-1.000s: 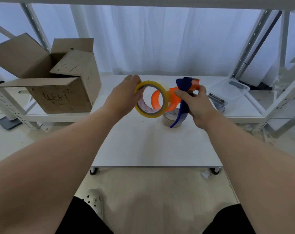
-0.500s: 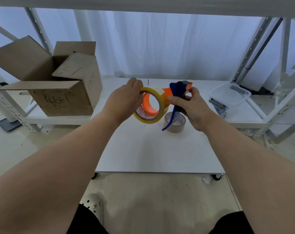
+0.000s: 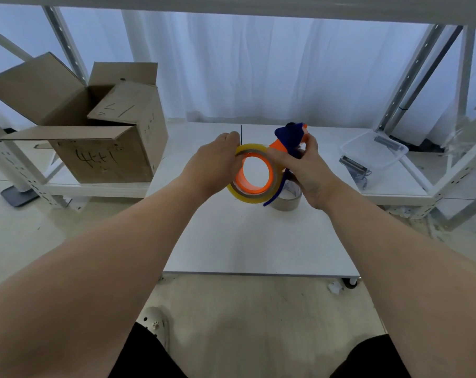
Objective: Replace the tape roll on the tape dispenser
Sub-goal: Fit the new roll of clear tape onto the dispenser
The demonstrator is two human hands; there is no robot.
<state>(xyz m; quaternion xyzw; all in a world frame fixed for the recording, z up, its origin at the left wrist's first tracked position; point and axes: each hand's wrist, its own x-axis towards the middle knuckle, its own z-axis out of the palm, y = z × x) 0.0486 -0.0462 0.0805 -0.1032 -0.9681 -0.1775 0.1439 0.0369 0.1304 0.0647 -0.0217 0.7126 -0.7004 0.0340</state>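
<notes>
I hold a yellowish tape roll (image 3: 245, 196) above the white table (image 3: 256, 241). My left hand (image 3: 212, 166) grips its left rim. The roll now sits around the orange hub (image 3: 254, 174) of the tape dispenser (image 3: 288, 137), which has a blue handle and orange body. My right hand (image 3: 303, 167) is shut on the dispenser, with its thumb pressing on the roll's upper right edge. An empty cardboard tape core (image 3: 286, 201) stands on the table just below and behind the dispenser, partly hidden by my right hand.
An open cardboard box (image 3: 100, 148) stands on the low shelf at the left. A clear plastic tray (image 3: 374, 152) and a dark metal tool (image 3: 352, 166) lie on the right shelf. Metal rack posts frame both sides, with a white curtain behind.
The roll, held apart to the left of the orange hub a second ago, has been pushed rightwards onto it. Both hands have come closer together and turned the roll's opening towards me.
</notes>
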